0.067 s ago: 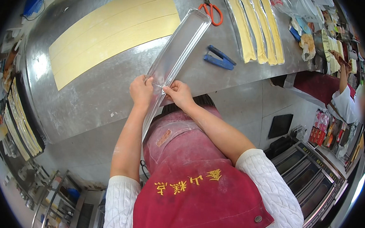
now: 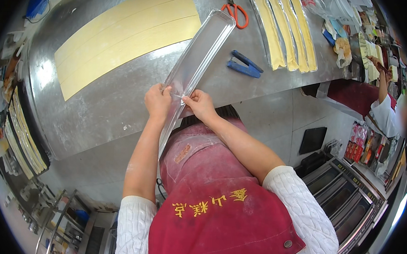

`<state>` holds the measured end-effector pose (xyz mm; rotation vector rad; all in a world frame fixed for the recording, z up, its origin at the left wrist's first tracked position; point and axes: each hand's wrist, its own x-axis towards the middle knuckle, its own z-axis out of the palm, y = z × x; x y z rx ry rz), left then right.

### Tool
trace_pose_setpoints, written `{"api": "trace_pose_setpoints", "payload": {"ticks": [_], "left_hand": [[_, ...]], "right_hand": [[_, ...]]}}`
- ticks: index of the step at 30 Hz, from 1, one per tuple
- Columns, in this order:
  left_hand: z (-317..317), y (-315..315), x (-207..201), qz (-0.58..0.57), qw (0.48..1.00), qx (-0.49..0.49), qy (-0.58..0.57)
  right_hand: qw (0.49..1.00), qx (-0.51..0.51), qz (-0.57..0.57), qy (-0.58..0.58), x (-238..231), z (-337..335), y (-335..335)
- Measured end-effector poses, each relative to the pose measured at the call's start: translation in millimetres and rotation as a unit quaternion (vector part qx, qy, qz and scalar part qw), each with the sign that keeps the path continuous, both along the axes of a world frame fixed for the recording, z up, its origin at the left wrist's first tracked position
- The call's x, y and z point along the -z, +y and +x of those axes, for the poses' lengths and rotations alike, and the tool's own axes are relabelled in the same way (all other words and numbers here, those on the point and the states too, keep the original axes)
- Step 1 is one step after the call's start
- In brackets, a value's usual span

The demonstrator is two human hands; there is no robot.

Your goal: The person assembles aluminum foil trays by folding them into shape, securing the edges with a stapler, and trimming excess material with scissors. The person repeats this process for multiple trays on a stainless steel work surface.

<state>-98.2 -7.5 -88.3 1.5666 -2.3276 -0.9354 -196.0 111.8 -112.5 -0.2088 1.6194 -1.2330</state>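
Observation:
A long, narrow foil tray point(image 2: 199, 47) slants from the metal table down over its near edge toward my apron. My left hand point(image 2: 157, 100) pinches its left rim, and my right hand point(image 2: 200, 104) pinches the right rim almost opposite. The foil is creased between my fingertips. Beyond the tray's far end lie scissors with orange-red handles point(image 2: 240, 15). To its right rests a blue stapler-like tool point(image 2: 246, 65), its two arms spread apart. A wide yellow dough sheet point(image 2: 130, 36), marked with lengthwise lines, lies flat at the left.
Several dough-filled foil trays point(image 2: 282, 34) lie side by side at the far right of the metal table point(image 2: 98, 121). More filled strips point(image 2: 24, 127) sit on a dark tray at the left. A co-worker point(image 2: 381, 106) stands at the right, above an oven-like appliance point(image 2: 345, 194).

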Motion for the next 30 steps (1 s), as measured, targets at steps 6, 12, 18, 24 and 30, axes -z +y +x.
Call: {"api": "trace_pose_setpoints", "payload": {"ticks": [6,12,18,24,30], "left_hand": [[2.1,-1.7,-4.3,0.013,0.999,0.034,-0.004],[2.6,4.8,10.7,-0.015,0.999,0.041,-0.018],[-5.3,4.8,6.1,-0.018,0.998,0.049,-0.021],[-5.7,9.0,12.8,-0.088,0.994,0.052,0.049],[-3.4,7.8,17.5,-0.081,0.993,0.042,0.069]], "right_hand": [[0.999,-0.004,-0.043,-0.02,2.9,-1.1,3.0],[0.998,-0.023,0.009,0.054,1.1,-0.9,2.9],[0.998,0.015,0.021,0.05,3.6,0.2,0.1],[0.998,0.022,0.056,0.018,-3.0,-0.2,-3.1],[0.998,0.021,0.065,-0.008,-5.4,-2.8,-5.7]]}}
